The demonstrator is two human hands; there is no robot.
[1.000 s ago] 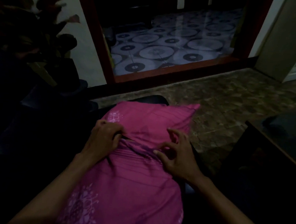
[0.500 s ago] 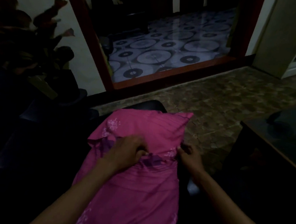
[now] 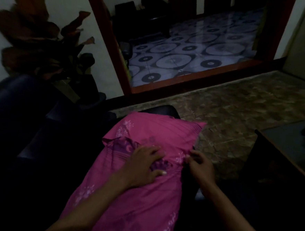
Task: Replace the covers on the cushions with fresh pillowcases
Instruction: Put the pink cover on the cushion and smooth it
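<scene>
We see a pink fabric pillowcase with pale floral print [image 3: 142, 195] stretched over a cushion that runs from the bottom centre of the frame up to the middle, lying on a dark seat [image 3: 38, 143] that fills the lower left. Across the cover's upper third, a flap is turned back and shows a darker purple patterned lining [image 3: 122, 146].

Our left hand [image 3: 142, 166] lies palm down on the cover just below centre of the frame, fingers spread and fairly straight over the purple patch, thumb stretched out to the right; it presses the cloth rather than gripping it. Our right hand [image 3: 199, 166] sits just right of it at the cover's right edge, fingers curled in and pinching the fabric at the seam. The two hands are near each other but apart.

In the upper left of the frame stands a dark potted plant with broad brownish leaves [image 3: 37, 40] against a white wall. The upper centre shows a red-framed doorway [image 3: 196, 77] opening onto a floor patterned with dark circles. A mottled brown tiled floor [image 3: 238, 110] spreads across the right middle, and a dark wooden-edged table [image 3: 285, 160] occupies the right edge.
</scene>
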